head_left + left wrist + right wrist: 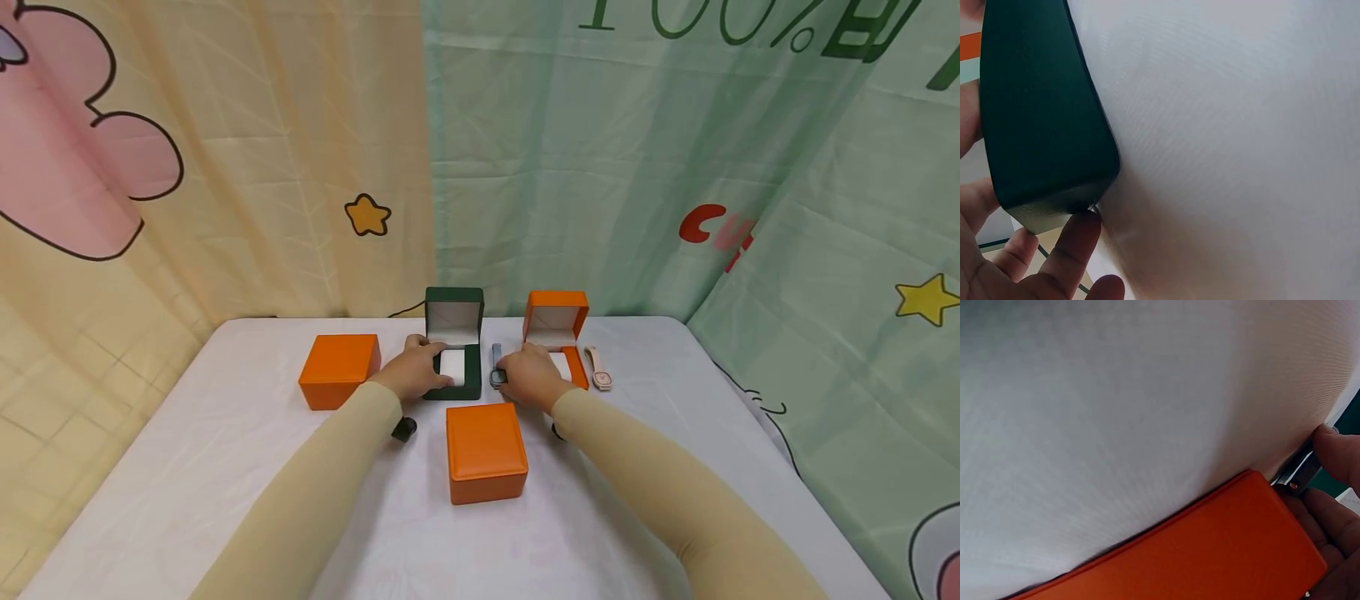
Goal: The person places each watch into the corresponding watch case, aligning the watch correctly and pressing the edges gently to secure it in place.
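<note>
An open dark green watch box (472, 375), with a white cushion (452, 367) inside, stands at the back middle. My left hand (411, 368) grips its left side, thumb over the front part. In the left wrist view, fingertips (1075, 240) touch the lower edge of the green box. My right hand (534, 375) pinches a watch with a blue-grey strap (497, 357), between the green box and an open orange watch box (576, 367). The watch's metal case (1302, 470) shows between thumb and fingers in the right wrist view. The right hand partly hides the orange box.
A watch with a pale pink strap (598, 373) lies right of the open orange box. One closed orange box (339, 371) sits at the left, another (487, 454) in front between my forearms. Printed curtains (562, 208) hang behind the white-covered table (405, 533).
</note>
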Demonstrator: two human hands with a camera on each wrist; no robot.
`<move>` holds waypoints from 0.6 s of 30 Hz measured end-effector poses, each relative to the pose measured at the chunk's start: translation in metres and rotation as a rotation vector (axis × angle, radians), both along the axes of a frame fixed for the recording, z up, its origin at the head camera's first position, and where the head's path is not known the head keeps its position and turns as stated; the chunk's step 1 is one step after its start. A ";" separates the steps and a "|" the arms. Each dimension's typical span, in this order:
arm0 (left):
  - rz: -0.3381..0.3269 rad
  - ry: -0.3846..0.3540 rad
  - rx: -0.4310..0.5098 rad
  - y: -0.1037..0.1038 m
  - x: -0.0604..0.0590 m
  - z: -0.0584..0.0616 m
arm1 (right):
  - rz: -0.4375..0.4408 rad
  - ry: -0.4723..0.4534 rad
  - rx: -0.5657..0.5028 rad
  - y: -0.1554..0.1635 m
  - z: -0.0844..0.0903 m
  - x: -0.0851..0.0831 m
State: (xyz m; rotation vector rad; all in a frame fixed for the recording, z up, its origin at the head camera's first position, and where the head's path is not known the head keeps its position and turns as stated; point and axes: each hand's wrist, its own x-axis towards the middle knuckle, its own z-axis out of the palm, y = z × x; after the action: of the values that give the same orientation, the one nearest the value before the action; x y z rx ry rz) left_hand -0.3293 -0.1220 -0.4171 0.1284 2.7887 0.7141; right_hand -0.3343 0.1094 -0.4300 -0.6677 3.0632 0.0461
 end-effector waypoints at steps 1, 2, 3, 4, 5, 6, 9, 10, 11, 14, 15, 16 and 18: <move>0.001 -0.002 -0.002 0.000 0.000 0.001 | -0.002 -0.002 -0.003 0.000 0.000 0.000; 0.003 -0.005 -0.002 0.000 0.000 0.001 | -0.004 -0.005 -0.006 0.000 0.001 0.000; 0.004 -0.006 -0.004 0.000 0.000 0.002 | -0.006 -0.008 -0.009 -0.001 0.001 0.000; 0.007 -0.009 -0.004 0.000 0.000 0.002 | -0.009 -0.012 -0.012 -0.001 0.001 0.001; 0.008 -0.010 -0.004 0.000 0.000 0.003 | -0.011 -0.018 -0.017 -0.001 0.002 0.001; 0.010 -0.012 -0.003 0.000 0.000 0.003 | -0.013 -0.021 -0.020 -0.001 0.002 0.001; 0.008 -0.007 -0.001 0.000 -0.001 0.003 | -0.014 -0.024 -0.020 -0.002 0.004 0.001; 0.004 -0.002 -0.002 0.000 -0.001 0.003 | -0.014 -0.025 -0.021 -0.002 0.004 0.000; 0.000 0.005 -0.004 0.000 -0.001 0.003 | -0.013 -0.025 -0.023 -0.002 0.004 0.000; -0.009 0.022 -0.004 0.000 -0.002 0.003 | -0.010 -0.025 -0.026 -0.003 0.005 -0.001; -0.010 0.026 -0.001 0.000 -0.002 0.003 | -0.011 -0.027 -0.031 -0.004 0.005 -0.001; -0.011 0.029 0.001 0.000 -0.003 0.003 | -0.011 -0.030 -0.035 -0.004 0.005 -0.001; -0.010 0.032 0.009 0.000 -0.003 0.002 | -0.011 -0.035 -0.041 -0.005 0.005 -0.002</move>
State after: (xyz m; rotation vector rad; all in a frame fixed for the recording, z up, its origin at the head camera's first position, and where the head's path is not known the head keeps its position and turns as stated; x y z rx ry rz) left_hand -0.3324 -0.1218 -0.4153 0.1571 2.8130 0.7285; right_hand -0.3360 0.1045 -0.4246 -0.6467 3.0413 -0.0290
